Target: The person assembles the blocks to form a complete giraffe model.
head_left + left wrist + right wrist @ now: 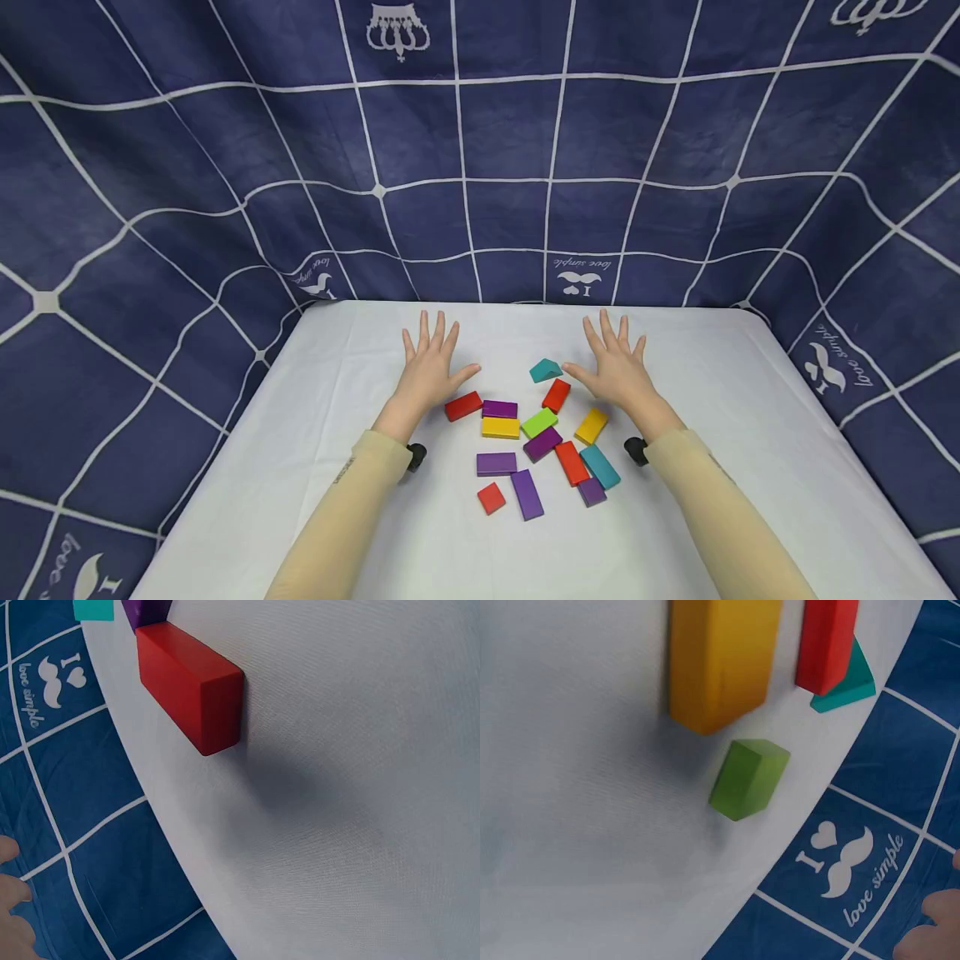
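My left hand (pixel 431 373) is held palm down with spread, straight fingers, and nothing is in it. A red block (pixel 463 406) lies just right of its wrist; the left wrist view shows the same red block (pixel 187 682) on the cloth. Mirroring it, my right hand (pixel 617 373) has its fingers spread too and holds nothing. Its thumb points at a teal triangular block (pixel 545 370), with a red block (pixel 557 395) just below. An orange-yellow block (pixel 592 426) lies left of that wrist. A green block (pixel 750 780) shows in the right wrist view, apparently hidden beneath the hand in the head view.
Between the forearms lie several more blocks: yellow (pixel 500 427), light green (pixel 539 422), purple (pixel 497 464), red (pixel 491 498) and teal (pixel 600 466). White cloth (pixel 390 533) covers the table. A navy checked curtain (pixel 502 217) encloses its back and sides.
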Demonstrator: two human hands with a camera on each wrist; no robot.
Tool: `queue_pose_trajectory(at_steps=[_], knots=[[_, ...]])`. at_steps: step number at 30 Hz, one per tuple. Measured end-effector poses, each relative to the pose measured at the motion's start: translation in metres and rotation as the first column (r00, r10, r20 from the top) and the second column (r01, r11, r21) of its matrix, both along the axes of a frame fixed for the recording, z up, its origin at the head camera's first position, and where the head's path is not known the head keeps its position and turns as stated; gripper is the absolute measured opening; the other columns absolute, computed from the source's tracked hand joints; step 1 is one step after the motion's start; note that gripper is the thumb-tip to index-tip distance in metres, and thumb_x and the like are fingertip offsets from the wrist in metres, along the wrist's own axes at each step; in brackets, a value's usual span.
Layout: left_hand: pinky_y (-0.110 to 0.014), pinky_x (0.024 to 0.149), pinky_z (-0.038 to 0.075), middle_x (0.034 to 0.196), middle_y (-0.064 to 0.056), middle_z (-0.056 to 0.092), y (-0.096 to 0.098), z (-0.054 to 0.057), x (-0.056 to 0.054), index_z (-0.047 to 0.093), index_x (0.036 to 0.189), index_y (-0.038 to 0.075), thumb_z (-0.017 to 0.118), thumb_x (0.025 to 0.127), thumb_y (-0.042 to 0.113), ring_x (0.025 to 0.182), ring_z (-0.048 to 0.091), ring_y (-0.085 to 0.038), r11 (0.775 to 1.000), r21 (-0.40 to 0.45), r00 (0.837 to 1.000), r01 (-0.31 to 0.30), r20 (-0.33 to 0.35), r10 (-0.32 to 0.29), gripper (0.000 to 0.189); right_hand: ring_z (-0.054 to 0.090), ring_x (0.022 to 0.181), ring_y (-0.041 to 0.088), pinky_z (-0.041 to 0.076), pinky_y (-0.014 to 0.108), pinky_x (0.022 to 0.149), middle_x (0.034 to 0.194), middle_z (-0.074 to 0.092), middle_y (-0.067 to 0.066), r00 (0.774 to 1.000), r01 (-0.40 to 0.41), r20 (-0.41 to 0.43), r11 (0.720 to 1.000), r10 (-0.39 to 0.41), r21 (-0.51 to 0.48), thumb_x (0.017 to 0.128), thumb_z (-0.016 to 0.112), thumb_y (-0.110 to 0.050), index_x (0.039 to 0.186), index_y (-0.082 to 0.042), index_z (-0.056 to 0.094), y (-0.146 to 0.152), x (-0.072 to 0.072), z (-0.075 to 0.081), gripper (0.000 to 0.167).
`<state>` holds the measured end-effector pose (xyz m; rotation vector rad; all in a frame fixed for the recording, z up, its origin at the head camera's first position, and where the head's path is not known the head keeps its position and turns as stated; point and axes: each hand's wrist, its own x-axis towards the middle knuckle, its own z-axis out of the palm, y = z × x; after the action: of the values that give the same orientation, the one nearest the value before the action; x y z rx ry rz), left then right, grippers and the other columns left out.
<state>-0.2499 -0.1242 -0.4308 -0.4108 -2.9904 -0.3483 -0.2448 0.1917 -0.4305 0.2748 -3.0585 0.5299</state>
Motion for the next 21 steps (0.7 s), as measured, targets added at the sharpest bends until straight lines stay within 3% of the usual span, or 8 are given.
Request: queue_pose_trajectory(at_steps=[9, 21], knots=[[-0.069, 0.117, -0.007, 0.166, -0.018, 0.008, -0.002, -0.003, 0.003, 0.025, 0.157, 0.010, 0.055, 0.092, 0.061, 0.152, -0.009, -0.041, 1.000, 0.001, 1.000, 0.018, -0.003, -0.018, 0.088, -0.011, 0.148, 0.052, -0.008, 0.078, 0.108, 0.165, -0.002, 0.020, 1.000, -0.008, -0.005, 1.000, 0.008, 0.002, 0.090, 0.060, -0.057, 0.159, -0.011, 0.016, -0.003, 0.007, -0.007, 0.093], [-0.070, 0.117, -0.003, 0.165, -0.018, 0.011, -0.001, -0.016, 0.014, 0.028, 0.156, 0.009, 0.055, 0.092, 0.061, 0.152, -0.008, -0.041, 0.999, 0.010, 0.999, 0.042, -0.004, -0.042, 0.087, -0.008, 0.149, 0.051, -0.006, 0.078, 0.109, 0.166, 0.002, 0.019, 0.999, -0.040, -0.034, 0.999, 0.040, -0.018, 0.089, 0.061, -0.058, 0.158, -0.012, 0.019, -0.012, 0.015, -0.019, 0.093]])
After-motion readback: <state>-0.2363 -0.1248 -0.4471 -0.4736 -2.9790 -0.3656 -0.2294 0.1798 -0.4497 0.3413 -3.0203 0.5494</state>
